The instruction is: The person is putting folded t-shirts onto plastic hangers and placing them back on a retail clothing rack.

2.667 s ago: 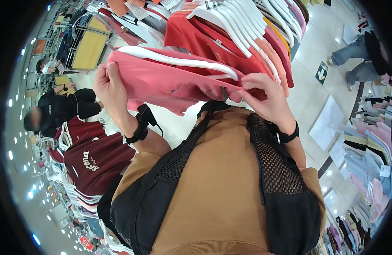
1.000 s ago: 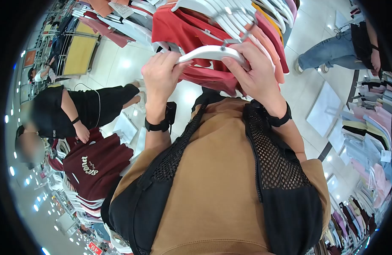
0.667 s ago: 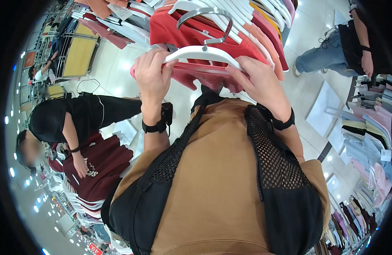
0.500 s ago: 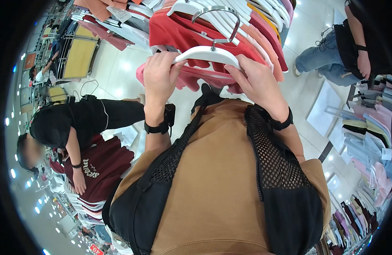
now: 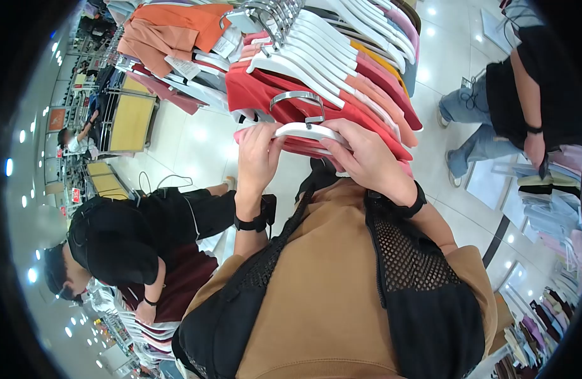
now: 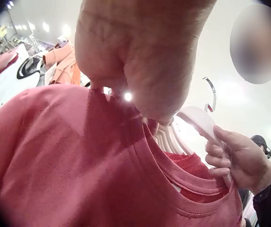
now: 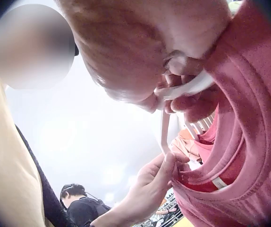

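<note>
A white hanger [image 5: 308, 131] with a metal hook [image 5: 298, 96] carries a pink T-shirt [image 6: 79, 156]. My left hand [image 5: 258, 158] grips one shoulder of the hanger, its fingers over the top and at the shirt's neckline. On the other shoulder my right hand [image 5: 360, 155] holds the hanger between thumb and fingers. The hook points up between the two hands. In the left wrist view the shirt hangs down with its round neckline spread on the hanger. A small white label [image 7: 219, 182] shows inside the collar in the right wrist view.
Just ahead is a rack of white hangers [image 5: 310, 60] with red and coral tops [image 5: 259, 91]. Orange garments [image 5: 171, 38] hang left of it. A person in black [image 5: 133, 234] leans over maroon clothing at left; another in jeans [image 5: 474, 120] stands at right beside folded clothes [image 5: 550, 189].
My hands have gone from spreading the pink shirt's neckline to gripping both hanger shoulders, with the hook turned up. The view has shifted, and the person at left bends lower.
</note>
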### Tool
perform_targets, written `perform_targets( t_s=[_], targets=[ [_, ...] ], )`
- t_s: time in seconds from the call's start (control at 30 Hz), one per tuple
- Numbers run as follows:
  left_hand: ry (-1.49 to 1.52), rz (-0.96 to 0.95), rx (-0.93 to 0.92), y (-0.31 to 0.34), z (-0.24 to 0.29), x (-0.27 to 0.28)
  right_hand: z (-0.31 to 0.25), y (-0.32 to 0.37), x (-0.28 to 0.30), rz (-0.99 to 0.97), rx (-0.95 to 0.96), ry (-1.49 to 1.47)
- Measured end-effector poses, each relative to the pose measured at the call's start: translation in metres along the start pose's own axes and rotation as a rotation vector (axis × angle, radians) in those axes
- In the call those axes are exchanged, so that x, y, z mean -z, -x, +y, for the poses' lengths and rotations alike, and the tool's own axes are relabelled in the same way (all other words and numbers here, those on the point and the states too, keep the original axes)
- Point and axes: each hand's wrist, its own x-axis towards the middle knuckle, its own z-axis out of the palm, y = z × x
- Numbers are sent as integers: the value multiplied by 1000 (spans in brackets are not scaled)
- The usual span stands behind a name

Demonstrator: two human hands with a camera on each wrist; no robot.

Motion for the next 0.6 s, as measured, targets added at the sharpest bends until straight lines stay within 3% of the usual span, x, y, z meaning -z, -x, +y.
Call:
perform_targets(
  t_s=[0.1,0.23,0.3,0.37,0.4,0.6],
  targets=[
    [110,-31,122,-3,0,7,0,0,1,19,4,43],
    [206,17,114,7,-51,-2,-5,1,5,-2,39,78],
    [184,84,88,13,-69,-12,-9,3,10,-6,23,87],
    [269,253,313,25,-85,-22,-12,6,14,-9,1,96],
    [252,318,315,26,-90,-29,-14,7,16,-20,-44,60],
    [371,477,447,25,-122,-28,-14,19,14,-27,-83,69]
  ],
)
